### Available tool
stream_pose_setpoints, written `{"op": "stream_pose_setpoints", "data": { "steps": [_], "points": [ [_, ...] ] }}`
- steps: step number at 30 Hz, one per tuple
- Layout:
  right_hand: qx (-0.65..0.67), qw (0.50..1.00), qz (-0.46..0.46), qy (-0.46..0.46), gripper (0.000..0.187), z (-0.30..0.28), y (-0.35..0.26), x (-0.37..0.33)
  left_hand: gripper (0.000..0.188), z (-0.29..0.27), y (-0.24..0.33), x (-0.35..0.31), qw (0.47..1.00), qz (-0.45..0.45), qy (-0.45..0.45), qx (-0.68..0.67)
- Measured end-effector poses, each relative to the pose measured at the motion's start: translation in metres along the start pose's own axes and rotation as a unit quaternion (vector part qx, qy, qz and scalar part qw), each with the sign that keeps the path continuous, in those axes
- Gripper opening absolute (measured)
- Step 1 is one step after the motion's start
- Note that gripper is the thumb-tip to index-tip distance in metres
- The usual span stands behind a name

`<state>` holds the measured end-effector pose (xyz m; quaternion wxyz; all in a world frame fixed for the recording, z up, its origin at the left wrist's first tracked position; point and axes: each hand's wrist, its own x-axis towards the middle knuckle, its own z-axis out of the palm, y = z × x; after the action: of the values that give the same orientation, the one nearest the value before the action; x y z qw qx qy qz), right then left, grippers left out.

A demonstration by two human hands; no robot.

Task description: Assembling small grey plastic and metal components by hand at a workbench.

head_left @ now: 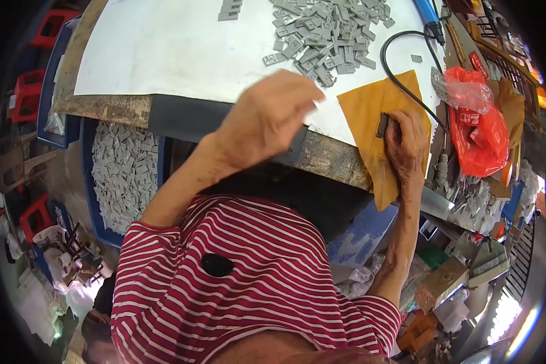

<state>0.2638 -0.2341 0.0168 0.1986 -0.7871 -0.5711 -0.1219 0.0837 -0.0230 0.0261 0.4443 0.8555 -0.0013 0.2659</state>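
My left hand [273,121] is raised over the table's near edge, smeared by motion. Its fingers are curled together, with a pale blur by the fingertips that I cannot make out. Farther right, my right hand [406,142] rests on a yellow-orange sheet [364,103], its fingers bent round a small dark oblong block [382,125]. The sheet hangs partly over the table edge. Beyond my left hand lies a heap of small flat grey plastic pieces [330,39]. Several similar pieces stand in a short row [230,10] at the far left.
White paper [164,54] covers the worn wooden table [103,109]. A blue tool [427,13] with a black cable [385,54] lies at the back right, near a red plastic bag [479,139]. Below left, a blue bin [88,176] holds many grey pieces. Red stools [29,94] stand farther left.
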Motion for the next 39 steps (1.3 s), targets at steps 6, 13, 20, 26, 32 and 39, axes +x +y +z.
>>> {"op": "stream_pose_setpoints", "data": {
  "steps": [6,13,20,26,32,39],
  "points": [
    [0.02,1.0,0.011,-0.018,0.018,-0.006,-0.004,0.006,0.018,-0.027,-0.033,0.018,0.989,-0.06,0.072,0.114],
    [0.08,0.994,0.076,-0.015,0.014,-0.01,-0.005,0.002,0.027,-0.017,-0.049,0.034,0.981,-0.04,0.017,0.19],
    [0.181,0.948,0.26,0.045,0.009,-0.014,-0.017,-0.005,0.025,-0.011,-0.058,0.031,0.982,-0.015,-0.005,0.187],
    [0.45,0.779,0.422,0.112,0.007,-0.024,-0.079,0.01,0.022,-0.01,-0.055,0.031,0.986,-0.013,-0.013,0.163],
    [0.663,0.635,0.388,0.079,0.01,0.006,-0.099,0.022,0.016,-0.017,-0.044,0.034,0.989,0.056,0.047,0.128],
    [0.683,0.598,0.416,0.053,0.011,0.012,-0.109,0.028,0.022,-0.015,0.004,0.01,0.956,-0.165,-0.012,-0.244]
  ]
}}
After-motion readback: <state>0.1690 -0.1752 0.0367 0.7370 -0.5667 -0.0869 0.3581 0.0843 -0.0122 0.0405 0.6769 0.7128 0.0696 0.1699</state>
